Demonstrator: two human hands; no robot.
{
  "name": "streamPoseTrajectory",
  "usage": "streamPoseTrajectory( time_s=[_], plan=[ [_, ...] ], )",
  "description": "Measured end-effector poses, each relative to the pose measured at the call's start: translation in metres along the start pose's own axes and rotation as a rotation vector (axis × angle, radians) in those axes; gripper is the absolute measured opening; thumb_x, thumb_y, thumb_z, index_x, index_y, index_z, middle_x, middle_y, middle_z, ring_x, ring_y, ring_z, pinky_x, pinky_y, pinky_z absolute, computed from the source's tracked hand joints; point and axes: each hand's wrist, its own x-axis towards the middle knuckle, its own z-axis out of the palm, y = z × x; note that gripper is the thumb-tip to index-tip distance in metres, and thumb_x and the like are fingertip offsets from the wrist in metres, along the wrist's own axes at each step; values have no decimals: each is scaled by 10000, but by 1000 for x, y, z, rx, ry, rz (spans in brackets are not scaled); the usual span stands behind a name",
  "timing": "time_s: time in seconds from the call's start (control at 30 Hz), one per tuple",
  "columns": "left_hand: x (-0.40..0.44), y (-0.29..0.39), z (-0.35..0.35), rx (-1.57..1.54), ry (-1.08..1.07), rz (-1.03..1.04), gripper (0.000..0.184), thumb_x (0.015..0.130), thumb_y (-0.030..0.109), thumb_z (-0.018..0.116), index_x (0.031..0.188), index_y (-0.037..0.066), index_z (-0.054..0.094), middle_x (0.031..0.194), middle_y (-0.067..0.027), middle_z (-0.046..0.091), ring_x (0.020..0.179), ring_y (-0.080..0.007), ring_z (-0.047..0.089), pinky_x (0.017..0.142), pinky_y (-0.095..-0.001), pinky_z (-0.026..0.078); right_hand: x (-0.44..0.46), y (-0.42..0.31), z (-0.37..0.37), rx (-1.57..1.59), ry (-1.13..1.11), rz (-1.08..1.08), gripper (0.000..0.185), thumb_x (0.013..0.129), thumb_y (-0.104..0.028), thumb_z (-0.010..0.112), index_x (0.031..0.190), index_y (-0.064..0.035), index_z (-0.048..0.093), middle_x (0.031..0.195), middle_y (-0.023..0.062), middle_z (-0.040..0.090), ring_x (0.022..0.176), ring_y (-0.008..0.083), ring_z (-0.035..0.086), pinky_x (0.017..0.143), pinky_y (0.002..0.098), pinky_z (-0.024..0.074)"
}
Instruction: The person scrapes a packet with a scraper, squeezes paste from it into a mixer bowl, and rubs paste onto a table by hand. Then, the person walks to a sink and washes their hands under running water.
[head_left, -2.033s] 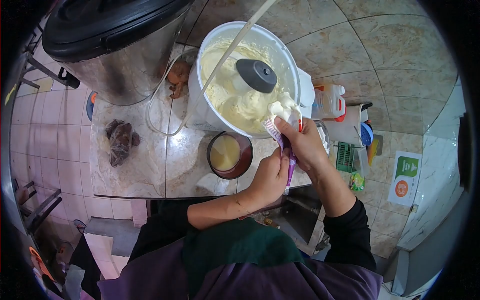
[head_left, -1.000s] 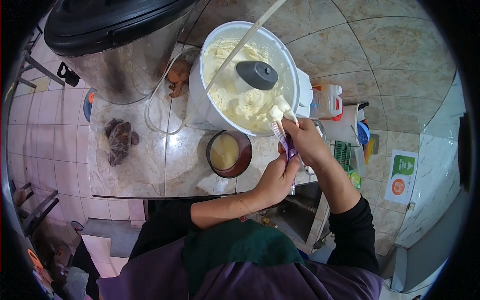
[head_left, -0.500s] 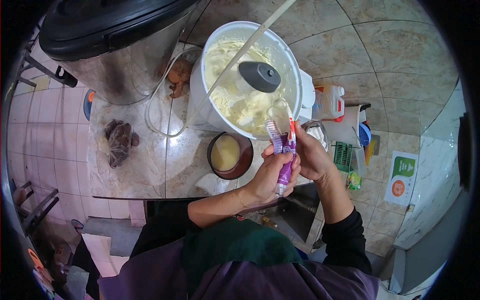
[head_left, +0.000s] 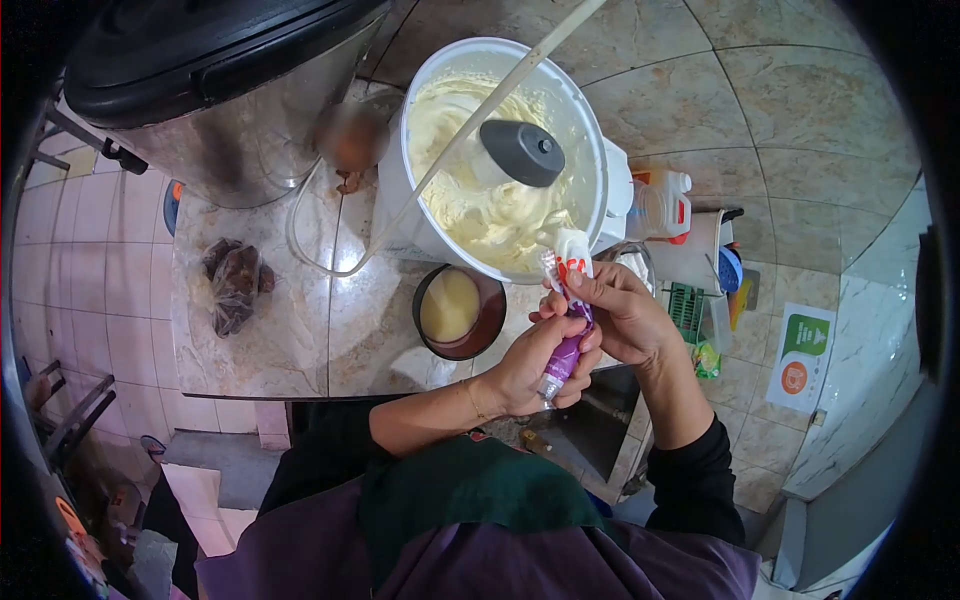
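Note:
A purple, white and red plastic packet (head_left: 567, 352) is in both hands at the near rim of a white mixing bowl (head_left: 400, 165). My left hand (head_left: 535, 365) is closed around its purple lower part. My right hand (head_left: 625, 312) pinches its upper part between thumb and fingers. The packet's white and red top end tilts over the bowl, and I cannot tell whether anything comes out. Pale yellow, whipped cream-like mixture (head_left: 505, 225) fills the bowl around a grey-capped centre column (head_left: 522, 153). What the packet holds is hidden.
Left of my hands stands a dark round pan (head_left: 490, 335) with a pale yellow disc inside. A bagged dark lump (head_left: 240, 285) lies on the counter's left. Behind it is a large lidded metal pot (head_left: 225, 150). Plastic jugs (head_left: 662, 203) stand right; a cable crosses the bowl.
The packet's top has folded over, and its white part now faces up near the bowl rim. My right hand has shifted slightly down and right along it.

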Motion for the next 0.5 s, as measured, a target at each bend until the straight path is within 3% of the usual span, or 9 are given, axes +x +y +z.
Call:
streamPoseTrajectory(
  time_s=[0.27,0.5],
  plan=[
    [1,3,3,90,128,1,257,917,345,390,809,112,408,586,-11,387,380,-102,289,375,-253,233,5,2,2,2,37,-14,118,886,-102,552,868,12,574,711,43,563,701,142,576,638,248,469],
    [4,-2,2,385,267,185,272,933,306,355,818,78,447,592,-20,453,417,-110,392,402,-249,329,13,0,12,-95,189,-56,137,898,-100,519,820,10,545,588,6,466,605,128,509,546,244,398]
  ],
)
